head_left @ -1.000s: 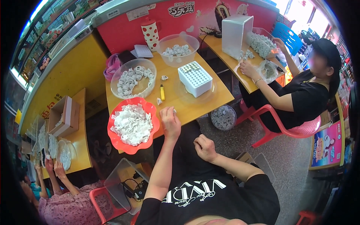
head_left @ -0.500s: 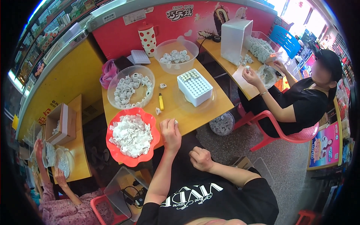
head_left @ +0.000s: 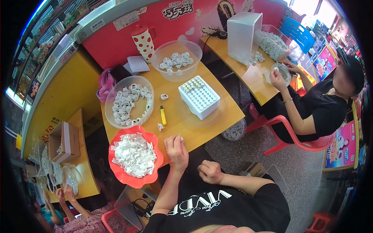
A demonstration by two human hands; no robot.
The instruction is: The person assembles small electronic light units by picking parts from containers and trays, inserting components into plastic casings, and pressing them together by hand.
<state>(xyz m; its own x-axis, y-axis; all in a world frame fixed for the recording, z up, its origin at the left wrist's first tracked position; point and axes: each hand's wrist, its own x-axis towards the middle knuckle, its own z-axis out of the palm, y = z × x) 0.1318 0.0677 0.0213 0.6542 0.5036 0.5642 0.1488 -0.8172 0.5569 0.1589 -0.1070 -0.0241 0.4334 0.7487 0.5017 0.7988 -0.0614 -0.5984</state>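
Note:
My left hand point(head_left: 176, 151) rests at the near edge of the wooden table point(head_left: 215, 120), fingers curled, with a small white piece point(head_left: 182, 138) showing at its fingertips. Lower right of it, over my lap, my right hand point(head_left: 210, 172) is closed in a fist; whatever it may hold is hidden. Beside my left hand stands a red scalloped bowl point(head_left: 115, 173) heaped with flat white plastic pieces point(head_left: 135, 154). Beyond lie a yellow-handled screwdriver point(head_left: 163, 116) and two loose white parts point(head_left: 160, 127). A white block rack point(head_left: 202, 108) holds rows of small round pieces, some yellowish at its far end.
Clear plastic bowls of white parts stand at the left point(head_left: 108, 110) and back point(head_left: 156, 58). Behind them is a polka-dot tumbler point(head_left: 143, 43). A co-worker in black point(head_left: 311, 93) sits at the right table; another in a patterned top point(head_left: 91, 219) works at the lower left.
The view has shifted slightly, so the table things sit a little differently. Both my hands keep their closed poses. The right co-worker's hand has gone from raised to over a clear bowl.

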